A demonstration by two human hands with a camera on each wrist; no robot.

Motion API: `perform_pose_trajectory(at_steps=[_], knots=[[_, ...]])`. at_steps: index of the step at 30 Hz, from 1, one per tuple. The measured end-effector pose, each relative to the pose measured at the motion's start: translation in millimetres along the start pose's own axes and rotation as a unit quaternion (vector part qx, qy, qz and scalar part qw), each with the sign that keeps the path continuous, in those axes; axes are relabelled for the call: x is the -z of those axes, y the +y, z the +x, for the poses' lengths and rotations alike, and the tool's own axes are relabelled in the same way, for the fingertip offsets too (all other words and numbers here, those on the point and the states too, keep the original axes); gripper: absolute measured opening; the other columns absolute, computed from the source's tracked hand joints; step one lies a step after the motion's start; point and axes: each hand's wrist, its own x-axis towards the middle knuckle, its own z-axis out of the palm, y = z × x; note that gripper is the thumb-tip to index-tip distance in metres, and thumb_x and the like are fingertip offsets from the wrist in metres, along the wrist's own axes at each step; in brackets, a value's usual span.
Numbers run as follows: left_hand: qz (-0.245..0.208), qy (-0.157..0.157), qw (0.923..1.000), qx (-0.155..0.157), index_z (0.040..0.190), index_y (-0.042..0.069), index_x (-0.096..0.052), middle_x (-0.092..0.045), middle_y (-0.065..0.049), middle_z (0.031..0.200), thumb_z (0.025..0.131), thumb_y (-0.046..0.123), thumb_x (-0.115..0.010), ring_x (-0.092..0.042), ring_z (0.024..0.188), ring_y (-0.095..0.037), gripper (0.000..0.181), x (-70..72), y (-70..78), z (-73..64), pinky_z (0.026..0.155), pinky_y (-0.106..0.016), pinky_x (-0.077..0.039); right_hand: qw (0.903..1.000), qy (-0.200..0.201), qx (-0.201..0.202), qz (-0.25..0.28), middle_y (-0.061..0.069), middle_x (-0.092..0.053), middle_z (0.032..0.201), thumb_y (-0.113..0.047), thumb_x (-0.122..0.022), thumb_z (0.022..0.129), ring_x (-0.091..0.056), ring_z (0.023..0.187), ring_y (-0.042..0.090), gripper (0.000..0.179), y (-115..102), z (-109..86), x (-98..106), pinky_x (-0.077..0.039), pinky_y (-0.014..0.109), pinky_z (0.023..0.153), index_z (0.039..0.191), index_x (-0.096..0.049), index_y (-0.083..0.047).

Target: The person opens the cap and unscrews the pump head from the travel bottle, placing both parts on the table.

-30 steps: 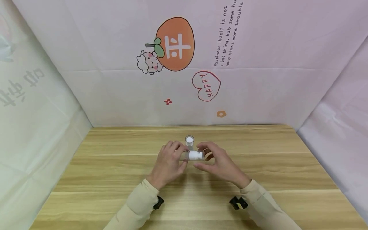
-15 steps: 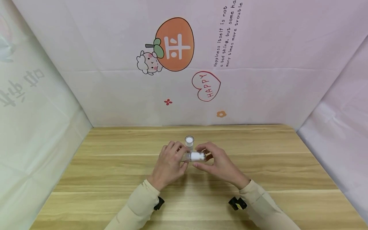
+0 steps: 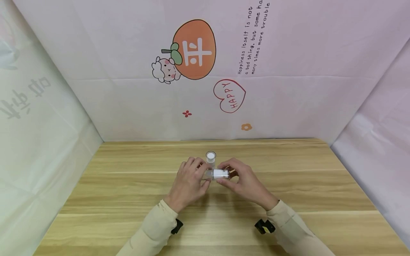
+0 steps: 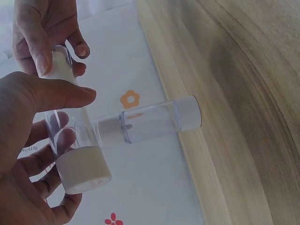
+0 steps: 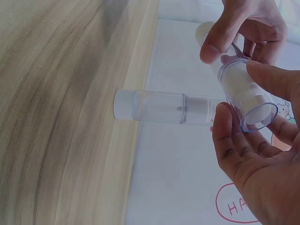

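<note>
Base: I view a flat, light-brown, wood-grained tabletop (image 3: 112,199) | Rear: pinkish-white, creased sheet wall (image 3: 307,81) printed with an orange round fruit (image 3: 208,33), a red heart outline (image 3: 229,96) and sideways black lettering (image 3: 253,41) | Left flank: white sheet wall (image 3: 51,142) bearing grey characters (image 3: 19,101) | Right flank: pale pink, wrinkled sheet wall (image 3: 381,135) | Light: soft, diffuse on my feed

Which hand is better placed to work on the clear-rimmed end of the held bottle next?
Probably the right hand: it holds the clear-rimmed end, while the left hand grips the bottle nearer its white base.
</note>
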Motion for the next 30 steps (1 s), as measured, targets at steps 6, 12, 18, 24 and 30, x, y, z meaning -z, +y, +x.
perform_pose_trajectory(at_steps=[6, 12, 18, 24, 30], knots=[[-0.044, -0.008, 0.999, 0.009, 0.109, 0.011, -0.071, -0.064, -0.003, 0.104, 0.077, 0.017, -0.09, -0.06, 0.095, -0.022, 0.038, 4.2, -1.0, -0.4, 0.083, -0.04, -0.054, 0.9998, 0.006, -0.004, 0.02, 0.0, -0.065, 0.108, -0.006, -0.08, 0.087, -0.065, 0.089, 0.017, 0.031, 0.6, -1.2, 0.5, -0.06, 0.033, 0.076, 0.115, -0.067, -0.009], [-0.098, -0.029, 0.9946, 0.017, 0.114, 0.011, -0.07, -0.064, -0.002, 0.107, 0.079, 0.019, -0.09, -0.061, 0.099, -0.019, 0.041, 8.4, -4.2, -1.4, 0.084, -0.035, -0.054, 0.9993, 0.01, -0.014, 0.034, 0.001, -0.067, 0.109, -0.007, -0.079, 0.088, -0.065, 0.089, 0.018, 0.029, 2.7, -2.8, 1.3, -0.059, 0.034, 0.078, 0.114, -0.067, -0.01], [-0.148, -0.054, 0.9872, 0.026, 0.116, 0.009, -0.069, -0.064, -0.002, 0.108, 0.083, 0.019, -0.087, -0.062, 0.099, -0.017, 0.039, 13.7, -6.3, -2.8, 0.08, -0.032, -0.055, 0.9988, 0.015, -0.009, 0.046, 0.001, -0.068, 0.108, -0.007, -0.079, 0.088, -0.066, 0.088, 0.019, 0.026, 4.5, -4.1, 1.9, -0.06, 0.033, 0.078, 0.112, -0.068, -0.01], [-0.184, -0.085, 0.9787, 0.031, 0.119, 0.006, -0.069, -0.065, -0.006, 0.109, 0.086, 0.017, -0.084, -0.064, 0.099, -0.023, 0.037, 18.6, -7.0, -2.4, 0.082, -0.037, -0.056, 0.9989, 0.018, 0.0, 0.042, 0.002, -0.067, 0.107, -0.006, -0.079, 0.088, -0.066, 0.088, 0.02, 0.026, 5.2, -5.3, 2.9, -0.059, 0.031, 0.077, 0.112, -0.068, -0.009], [-0.173, -0.092, 0.9802, 0.029, 0.121, 0.007, -0.069, -0.064, -0.005, 0.109, 0.086, 0.017, -0.083, -0.06, 0.092, -0.019, 0.039, 20.6, -5.5, -2.4, 0.077, -0.034, -0.053, 0.9989, 0.023, 0.007, 0.041, 0.002, -0.068, 0.106, -0.004, -0.08, 0.087, -0.067, 0.088, 0.021, 0.027, 4.4, -5.7, 3.8, -0.06, 0.032, 0.077, 0.111, -0.069, -0.008]])
